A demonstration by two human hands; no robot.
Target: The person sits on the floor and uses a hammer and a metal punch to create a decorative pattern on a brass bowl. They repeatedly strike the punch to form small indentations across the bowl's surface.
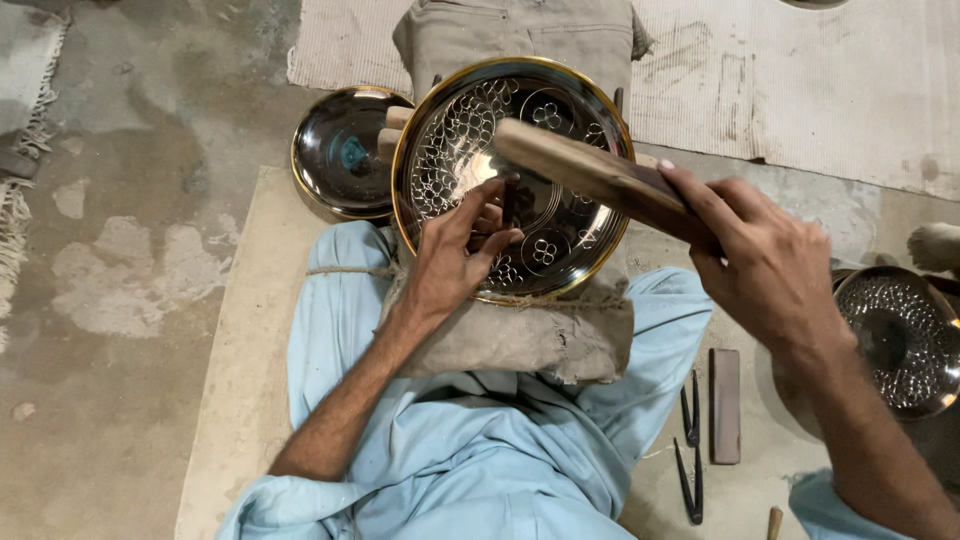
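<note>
This is a floor-level craft workshop, a metal engraver's spot; the person sits on a worn mat (240, 330) laid over a stained, patchy concrete floor (130, 200), with a round brass-rimmed metal plate (512, 175) propped on a cloth pad (520, 335) in the lap, its face cut with circular flower patterns; a plain polished plate (340, 150) lies beside it, and a finished dotted bowl (905, 340) sits at the right edge; hand tools lie within reach on the mat: dark metal dividers (690, 440) and a flat sharpening stone (725, 405); the right hand (770, 265) grips a wooden mallet (590, 175), the left hand (455, 255) a small chisel (508, 205).
</note>
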